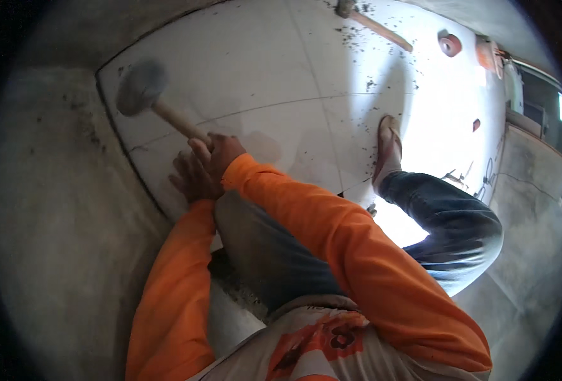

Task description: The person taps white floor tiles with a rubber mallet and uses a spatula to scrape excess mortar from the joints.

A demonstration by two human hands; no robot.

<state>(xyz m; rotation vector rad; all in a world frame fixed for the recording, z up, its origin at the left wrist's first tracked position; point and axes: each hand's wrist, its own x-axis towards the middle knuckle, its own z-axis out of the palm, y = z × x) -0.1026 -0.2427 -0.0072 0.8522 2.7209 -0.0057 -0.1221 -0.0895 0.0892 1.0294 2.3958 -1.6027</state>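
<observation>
The mallet (167,114) was judged head-heavy, stiff and robust, best gripped low on its handle (178,121). It stood at ten o'clock in the view, over white floor tiles (255,57). The blurred head was grey and rounded; the handle, pale and straight. The right hand (225,153) was clamped round the handle; the left hand (195,178), at eight o'clock beside it, had spread fingers.

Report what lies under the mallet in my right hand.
White tiled floor shows around the mallet, and a dark joint line passes beneath its handle. The patch directly under its blurred head is covered, so nothing there can be told.
</observation>
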